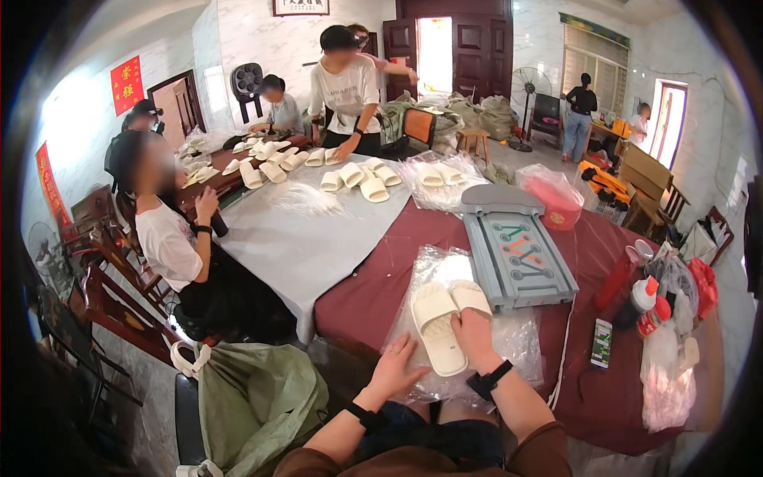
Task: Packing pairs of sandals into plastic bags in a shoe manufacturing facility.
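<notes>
A pair of cream slippers lies on clear plastic bags (517,350) at the table's near edge. The left slipper (442,346) shows its sole; the right slipper (470,296) sits close against it, its heel part covered by my hand. My right hand (477,340) is closed on that right slipper, with the thumb at its inner side. Beside the left slipper, my left hand (395,367) rests on the plastic with its fingers stretched out, and holds nothing. Dark bands circle both wrists.
A grey plastic folding board (520,250) stands just beyond the slippers. Right of it are a phone (602,343), bottles (645,294) and plastic bags (668,381). More slippers (373,189) lie across the grey cloth, with co-workers around it. A green sack (258,397) hangs at lower left.
</notes>
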A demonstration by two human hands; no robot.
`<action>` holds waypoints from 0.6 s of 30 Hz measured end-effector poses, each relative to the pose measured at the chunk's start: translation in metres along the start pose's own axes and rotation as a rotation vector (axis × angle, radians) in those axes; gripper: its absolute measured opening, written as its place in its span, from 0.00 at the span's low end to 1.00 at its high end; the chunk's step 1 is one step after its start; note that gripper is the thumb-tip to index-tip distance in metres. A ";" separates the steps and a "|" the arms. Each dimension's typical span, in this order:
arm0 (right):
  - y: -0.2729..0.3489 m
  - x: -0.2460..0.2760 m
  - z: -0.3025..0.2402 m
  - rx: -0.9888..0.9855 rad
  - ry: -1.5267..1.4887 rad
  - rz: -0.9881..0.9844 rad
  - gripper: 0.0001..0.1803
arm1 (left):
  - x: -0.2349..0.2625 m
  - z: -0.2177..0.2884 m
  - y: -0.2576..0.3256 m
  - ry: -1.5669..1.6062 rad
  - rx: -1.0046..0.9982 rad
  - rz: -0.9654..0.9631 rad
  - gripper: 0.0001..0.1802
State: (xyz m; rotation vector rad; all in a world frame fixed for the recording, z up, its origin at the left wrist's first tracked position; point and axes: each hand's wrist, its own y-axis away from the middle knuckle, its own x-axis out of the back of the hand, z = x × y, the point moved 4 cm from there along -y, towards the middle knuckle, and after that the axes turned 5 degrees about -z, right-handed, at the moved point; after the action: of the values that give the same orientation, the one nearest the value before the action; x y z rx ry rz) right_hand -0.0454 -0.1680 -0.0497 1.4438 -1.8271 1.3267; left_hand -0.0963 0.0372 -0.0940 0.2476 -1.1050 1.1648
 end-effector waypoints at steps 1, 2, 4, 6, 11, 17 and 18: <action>0.009 0.010 -0.002 -0.007 -0.032 0.008 0.17 | 0.000 0.001 0.001 0.006 0.001 -0.007 0.40; 0.018 0.019 -0.004 -0.015 -0.029 0.003 0.17 | -0.001 0.001 0.001 -0.007 0.012 -0.018 0.40; 0.038 0.035 -0.005 -0.024 -0.086 -0.015 0.17 | 0.000 0.005 -0.001 -0.011 0.013 -0.037 0.40; 0.057 0.041 -0.003 -0.043 -0.093 -0.028 0.17 | 0.003 0.007 -0.001 -0.018 0.019 -0.047 0.39; 0.083 0.032 0.021 -0.095 0.046 -0.035 0.17 | -0.001 0.002 -0.006 -0.094 -0.036 -0.115 0.41; 0.087 0.034 0.021 -0.037 0.193 0.047 0.18 | 0.013 0.016 -0.025 -0.233 -0.188 -0.186 0.40; 0.087 0.033 0.023 -0.012 0.216 0.060 0.19 | 0.014 0.020 -0.028 -0.188 -0.311 -0.179 0.41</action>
State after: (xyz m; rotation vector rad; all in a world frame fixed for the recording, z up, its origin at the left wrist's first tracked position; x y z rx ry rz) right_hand -0.1319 -0.2049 -0.0678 1.1964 -1.7457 1.4383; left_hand -0.0851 0.0200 -0.0627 0.2112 -1.3822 0.8098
